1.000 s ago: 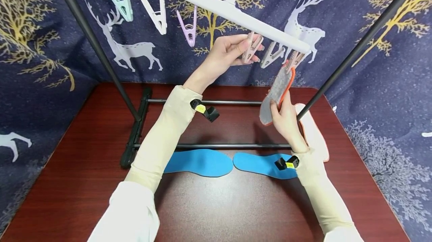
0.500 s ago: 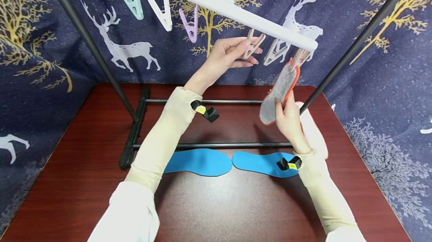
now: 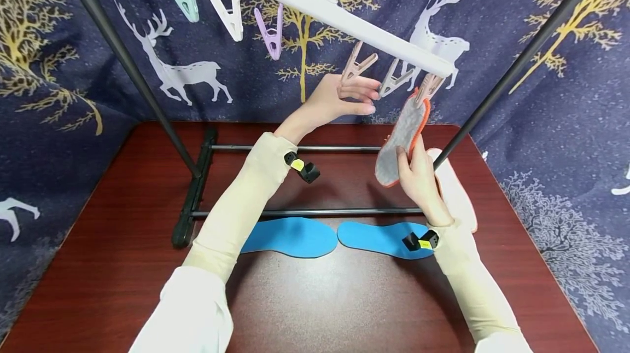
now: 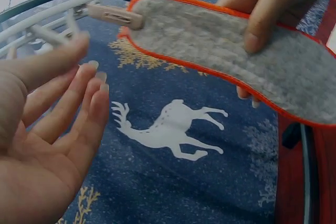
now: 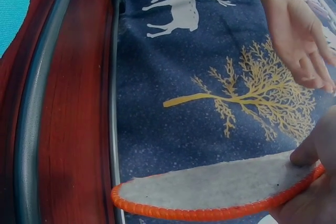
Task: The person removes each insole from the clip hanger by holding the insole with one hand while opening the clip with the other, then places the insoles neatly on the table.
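Note:
A grey felt insole (image 3: pixel 401 142) with an orange edge hangs slanting from a pinkish clothespin (image 3: pixel 430 88) at the right end of the white hanger bar (image 3: pixel 374 34). My right hand (image 3: pixel 418 175) grips the insole by its side, thumb on the grey face, as the left wrist view also shows. My left hand (image 3: pixel 339 99) is level with a second pinkish clothespin (image 3: pixel 356 66) and holds nothing. In the left wrist view its fingers (image 4: pixel 79 108) are spread loosely. A pale clothespin (image 3: pixel 392 81) hangs between that hand and the insole.
Two blue insoles (image 3: pixel 295 237) lie on the red-brown table (image 3: pixel 315 298). A white insole (image 3: pixel 455 191) lies at the right behind the rack post (image 3: pixel 472 123). Green, white and purple clothespins (image 3: pixel 271 35) hang at the left of the bar. Rack rails (image 3: pixel 315 212) cross the table.
My left hand has let go of the pinkish clothespin and dropped slightly, its fingers loosening. The hanger has swung a little. My right hand keeps its hold on the grey insole.

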Demonstrator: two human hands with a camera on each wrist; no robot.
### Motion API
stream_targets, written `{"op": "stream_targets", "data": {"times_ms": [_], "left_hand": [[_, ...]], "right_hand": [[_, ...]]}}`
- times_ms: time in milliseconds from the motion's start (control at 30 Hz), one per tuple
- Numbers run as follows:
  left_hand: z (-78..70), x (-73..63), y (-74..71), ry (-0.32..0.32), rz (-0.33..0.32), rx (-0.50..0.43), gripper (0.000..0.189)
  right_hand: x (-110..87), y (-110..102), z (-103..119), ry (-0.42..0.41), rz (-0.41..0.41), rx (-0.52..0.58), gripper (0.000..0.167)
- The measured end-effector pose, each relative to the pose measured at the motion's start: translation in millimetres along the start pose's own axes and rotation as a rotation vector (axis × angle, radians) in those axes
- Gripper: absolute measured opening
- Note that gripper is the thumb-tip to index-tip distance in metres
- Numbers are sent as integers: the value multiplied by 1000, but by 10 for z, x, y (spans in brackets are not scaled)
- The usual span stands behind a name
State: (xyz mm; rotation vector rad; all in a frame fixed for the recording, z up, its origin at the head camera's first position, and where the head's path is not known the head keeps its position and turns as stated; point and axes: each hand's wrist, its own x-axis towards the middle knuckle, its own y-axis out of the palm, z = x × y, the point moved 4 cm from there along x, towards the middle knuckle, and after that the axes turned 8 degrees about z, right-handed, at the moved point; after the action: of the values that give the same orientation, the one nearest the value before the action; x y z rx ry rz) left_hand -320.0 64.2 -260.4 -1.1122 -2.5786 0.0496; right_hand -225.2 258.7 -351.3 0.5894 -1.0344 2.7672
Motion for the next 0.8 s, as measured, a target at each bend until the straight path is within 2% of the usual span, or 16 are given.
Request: {"op": "stream_targets", "data": {"times_ms": [300,500,600,800], "left_hand": [[51,45,71,19,-40,243,36],[130,85,156,-41,-4,394,41],[180,104,231,-76,42,397,43],[187,147,387,-70,130,297,46]], "right_hand": [[-16,-1,48,-50,19,-40,33],[-34,11,87,-111,19,-62,27],[-42,23,98,-138,26,-66,27],[-53,51,133,-170,46,-86,24]]}}
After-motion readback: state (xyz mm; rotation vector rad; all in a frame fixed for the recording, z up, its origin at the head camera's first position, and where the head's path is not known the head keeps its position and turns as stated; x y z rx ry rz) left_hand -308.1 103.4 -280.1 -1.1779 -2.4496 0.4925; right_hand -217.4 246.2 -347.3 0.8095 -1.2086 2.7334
